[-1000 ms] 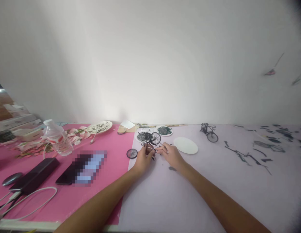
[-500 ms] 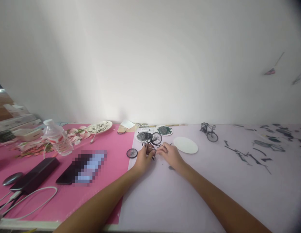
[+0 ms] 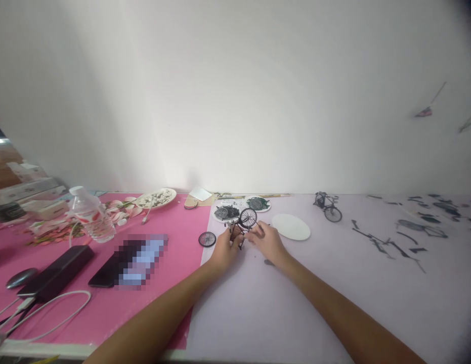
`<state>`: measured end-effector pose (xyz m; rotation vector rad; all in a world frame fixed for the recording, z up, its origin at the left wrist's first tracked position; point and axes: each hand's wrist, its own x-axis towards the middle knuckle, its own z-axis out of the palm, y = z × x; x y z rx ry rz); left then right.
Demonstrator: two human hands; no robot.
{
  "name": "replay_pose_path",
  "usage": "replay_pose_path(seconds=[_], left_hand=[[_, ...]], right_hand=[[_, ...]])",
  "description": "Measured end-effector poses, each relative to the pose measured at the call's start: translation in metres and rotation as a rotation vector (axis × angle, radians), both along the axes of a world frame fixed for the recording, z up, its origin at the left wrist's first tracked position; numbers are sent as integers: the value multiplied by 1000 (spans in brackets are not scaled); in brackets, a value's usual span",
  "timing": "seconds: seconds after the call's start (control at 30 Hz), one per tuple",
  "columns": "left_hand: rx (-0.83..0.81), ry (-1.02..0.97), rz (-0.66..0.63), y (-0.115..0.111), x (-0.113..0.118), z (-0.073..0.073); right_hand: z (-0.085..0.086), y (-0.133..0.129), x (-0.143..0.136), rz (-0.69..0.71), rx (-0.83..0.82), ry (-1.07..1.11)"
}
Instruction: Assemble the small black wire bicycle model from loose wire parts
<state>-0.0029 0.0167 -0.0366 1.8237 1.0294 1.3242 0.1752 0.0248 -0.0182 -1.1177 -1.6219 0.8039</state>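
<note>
Between my two hands is a small black model bicycle (image 3: 247, 218), tilted, with one spoked wheel pointing up and away from me. My left hand (image 3: 226, 246) is closed around its frame from the left. The fingers of my right hand (image 3: 266, 239) are pinched at the frame's right side, touching it; any small part between those fingertips is too small to make out. A loose black wheel (image 3: 207, 239) lies just left of my left hand. Beyond the hands, two white plates hold dark parts, the nearer one (image 3: 216, 218) and the farther one (image 3: 268, 205).
A bare white plate (image 3: 291, 226) lies right of my hands. Farther right stand another model bicycle (image 3: 328, 206) and scattered dark bicycle parts (image 3: 390, 245). On the pink mat (image 3: 170, 273) are a phone (image 3: 125, 263), a water bottle (image 3: 91, 215), a dark power bank (image 3: 56, 273) and cables.
The model bicycle has turned slightly in my hands, its raised wheel shifting a little to the right. Both hands keep nearly the same place and hold.
</note>
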Motion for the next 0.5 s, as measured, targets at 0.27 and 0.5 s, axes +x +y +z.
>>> replay_pose_path(seconds=[0.27, 0.5], left_hand=[[-60, -45, -27, -2, 2, 4], [-70, -53, -3, -2, 3, 3]], right_hand=[[-3, 4, 4, -74, 125, -131], [-4, 6, 4, -85, 126, -124]])
